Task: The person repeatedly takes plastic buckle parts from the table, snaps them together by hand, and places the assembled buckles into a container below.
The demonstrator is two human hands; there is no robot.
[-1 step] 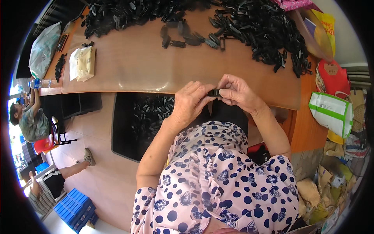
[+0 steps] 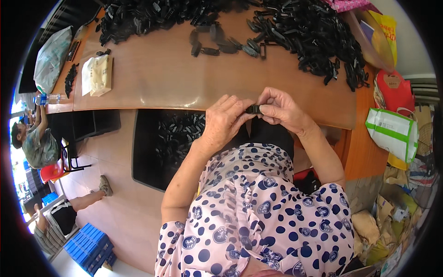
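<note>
My left hand (image 2: 227,116) and my right hand (image 2: 280,109) meet just past the table's near edge, above my lap. Between their fingertips is a small black plastic buckle (image 2: 253,109). My left thumb and fingers pinch its left end, and my right thumb and forefinger press on its right end. The fingers cover part of it, so its finer shape is hidden. A large heap of similar black plastic pieces (image 2: 307,39) lies on the far right of the brown table (image 2: 152,76), with another heap (image 2: 147,18) at the far left. Several loose pieces (image 2: 211,51) lie between them.
Below the table edge, left of my lap, a black bin (image 2: 147,159) holds more black pieces. A tissue pack (image 2: 97,76), a plastic bag (image 2: 53,60) and a bottle (image 2: 46,99) are at left. Bags (image 2: 392,134) stand at right. Another person (image 2: 39,143) sits far left, near blue crates (image 2: 87,247).
</note>
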